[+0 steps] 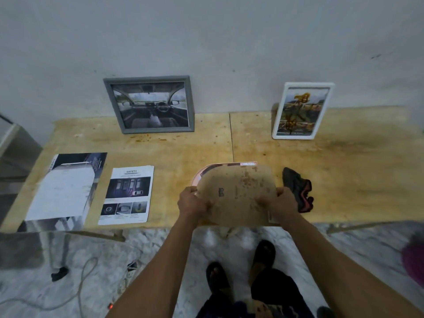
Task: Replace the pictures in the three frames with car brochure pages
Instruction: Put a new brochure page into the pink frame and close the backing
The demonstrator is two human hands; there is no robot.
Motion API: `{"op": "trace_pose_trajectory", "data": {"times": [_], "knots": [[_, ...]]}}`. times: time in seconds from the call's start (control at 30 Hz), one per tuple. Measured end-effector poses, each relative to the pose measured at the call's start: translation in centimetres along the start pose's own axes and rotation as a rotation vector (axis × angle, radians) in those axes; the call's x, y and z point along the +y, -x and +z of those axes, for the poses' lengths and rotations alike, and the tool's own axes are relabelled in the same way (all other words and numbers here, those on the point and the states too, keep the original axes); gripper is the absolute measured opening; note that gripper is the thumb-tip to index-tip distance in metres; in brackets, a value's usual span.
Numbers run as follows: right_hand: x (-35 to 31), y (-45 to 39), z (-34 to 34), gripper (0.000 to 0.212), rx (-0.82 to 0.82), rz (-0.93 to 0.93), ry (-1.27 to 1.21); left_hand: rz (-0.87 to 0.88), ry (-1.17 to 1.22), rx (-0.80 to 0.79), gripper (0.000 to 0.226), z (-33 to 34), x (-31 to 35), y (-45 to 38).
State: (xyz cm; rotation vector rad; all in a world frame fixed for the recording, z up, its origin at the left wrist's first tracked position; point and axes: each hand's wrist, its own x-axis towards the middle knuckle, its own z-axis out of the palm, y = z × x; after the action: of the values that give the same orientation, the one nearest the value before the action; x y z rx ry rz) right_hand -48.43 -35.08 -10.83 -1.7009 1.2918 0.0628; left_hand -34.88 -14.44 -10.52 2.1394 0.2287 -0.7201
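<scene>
Two brochure sheets lie flat, far left of the hands: a large brochure page (66, 189) and, just beside it on the right, a safety page (127, 195). There are three frames. The grey frame (150, 104) leans on the wall behind and left of the hands and shows a car interior. The third frame (236, 195) is between the two hands, with its brown back side up and a pink edge visible at the top. The left hand (192, 204) grips its left edge and the right hand (283, 203) grips its right edge, with fingers curled on the backing. A dark cloth (298, 190) lies just right of the right hand. The white frame (301, 111) stands behind and to the right. The wooden table (367, 157) is stained, the wall (229, 42) is grey, and the floor (160, 249) is marbled.
</scene>
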Motion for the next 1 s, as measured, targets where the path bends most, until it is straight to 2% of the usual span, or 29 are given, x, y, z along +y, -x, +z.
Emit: {"op": "trace_pose_trajectory", "data": {"times": [0.13,0.23,0.37,0.43,0.53,0.7,0.9,1.0], "knots": [[0.0,0.8,-0.2,0.057,0.0,-0.034,-0.08,0.026,-0.052,-0.013,0.042,0.6,-0.3,0.0],[0.3,-0.2,-0.2,0.072,-0.001,-0.124,-0.09,0.049,-0.118,-0.018,0.054,1.1,-0.3,-0.7],[0.8,-1.6,-0.6,0.074,0.038,-0.113,-0.132,0.088,-0.219,0.114,0.059,1.3,-0.2,-1.8],[0.9,-2.0,-1.1,0.071,0.065,-0.127,-0.134,0.088,-0.311,0.156,0.057,1.1,-0.3,-2.0],[1.0,-2.6,-1.6,0.071,0.096,-0.121,-0.135,0.067,-0.41,0.114,0.048,0.9,-0.3,-2.7],[0.7,-3.6,-1.3,0.072,0.101,-0.161,-0.086,0.038,-0.368,0.054,0.038,1.3,0.1,-3.7],[-0.2,-4.0,0.5,0.071,0.05,-0.112,0.023,0.054,-0.365,0.092,0.059,1.8,-0.1,-4.0],[-0.2,-4.1,1.8,0.06,0.054,-0.107,0.107,0.055,-0.387,0.106,0.06,2.2,-0.5,-4.0]]}}
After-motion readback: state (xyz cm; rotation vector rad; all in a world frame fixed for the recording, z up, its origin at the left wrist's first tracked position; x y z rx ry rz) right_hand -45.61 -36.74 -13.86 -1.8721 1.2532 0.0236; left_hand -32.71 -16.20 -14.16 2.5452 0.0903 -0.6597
